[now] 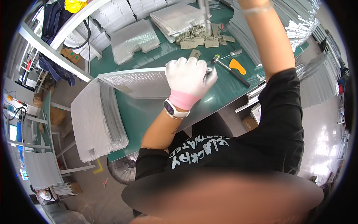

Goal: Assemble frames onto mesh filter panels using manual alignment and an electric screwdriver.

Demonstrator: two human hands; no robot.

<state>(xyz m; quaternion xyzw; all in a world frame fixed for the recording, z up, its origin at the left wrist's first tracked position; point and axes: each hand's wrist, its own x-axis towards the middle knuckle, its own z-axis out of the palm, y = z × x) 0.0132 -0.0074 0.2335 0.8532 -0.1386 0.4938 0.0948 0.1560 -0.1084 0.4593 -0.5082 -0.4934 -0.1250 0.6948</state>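
Note:
My left hand (187, 76), in a white glove with a pink cuff, is closed on the upper edge of a thin white-framed panel (143, 84) with a dimpled silvery face. That panel stands on edge on the green table (140, 115). Just beyond the hand lies a small beige plastic piece (195, 54), apart from a pile of similar pieces (197, 37). My right forearm (270, 41) reaches up past the top edge of the picture. Its wrist has a pale band, and the fingers are out of view.
Right of my left hand lie a hammer (235, 74), a screwdriver (232, 54) and an orange scraper (237, 66). Stacked panels stand at the left (95, 121); wrapped panels (134, 39) lie behind. A metal post (207, 18) rises by the pile. A fan (123, 168) stands below the table.

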